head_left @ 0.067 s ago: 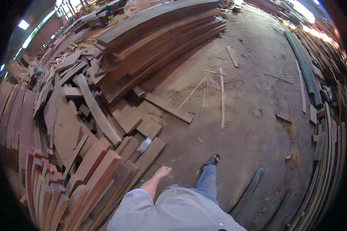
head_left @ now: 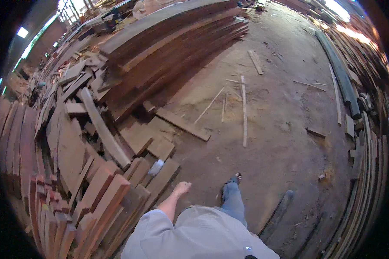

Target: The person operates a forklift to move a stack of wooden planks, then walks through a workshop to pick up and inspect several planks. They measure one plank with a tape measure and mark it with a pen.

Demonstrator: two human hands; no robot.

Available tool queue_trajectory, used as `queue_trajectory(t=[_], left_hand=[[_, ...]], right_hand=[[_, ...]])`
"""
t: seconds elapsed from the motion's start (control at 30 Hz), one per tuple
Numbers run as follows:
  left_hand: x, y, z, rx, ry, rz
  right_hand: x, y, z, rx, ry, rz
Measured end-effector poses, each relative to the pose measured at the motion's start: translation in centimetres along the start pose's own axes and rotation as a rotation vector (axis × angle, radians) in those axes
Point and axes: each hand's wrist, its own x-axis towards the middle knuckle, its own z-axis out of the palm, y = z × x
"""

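My left hand (head_left: 182, 188) hangs in front of my body with its fingers curled in loosely, and nothing shows in them. It touches nothing. Nearest to it, on the left, are the ends of long brown boards (head_left: 162, 183) in a stack. A small whitish object (head_left: 156, 167), too blurred to name, lies on those boards. My right hand does not show. One leg in blue jeans (head_left: 233, 200) is stretched forward over the floor, with a dark open shoe (head_left: 238, 176) on the foot.
A tall stack of thick planks (head_left: 168, 47) stands ahead left. Loose offcuts (head_left: 75, 108) and reddish beams (head_left: 100, 190) are heaped at left. Thin strips (head_left: 244, 112) and a short plank (head_left: 183, 124) lie on the dusty floor (head_left: 281, 146). Long timbers (head_left: 341, 73) line the right side.
The leg is less far forward in view, and the wood piles have shifted slightly left in the picture. My left hand stays loosely curled in front of me.
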Motion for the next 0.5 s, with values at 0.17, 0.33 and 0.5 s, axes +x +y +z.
queue_trajectory(t=[0.17,0.33,0.5], left_hand=[[9.0,10.5,0.7,-0.066,-0.014,0.037],[12.4,28.3,-0.3,0.010,0.051,0.229],[21.5,35.6,-1.5,0.171,-0.083,0.019]], right_hand=[[11.5,-13.9,-24.7,1.410,0.178,0.412],[23.9,-20.4,-51.3,1.073,0.465,0.121],[35.7,-25.1,-65.7,0.645,0.601,-0.134]])
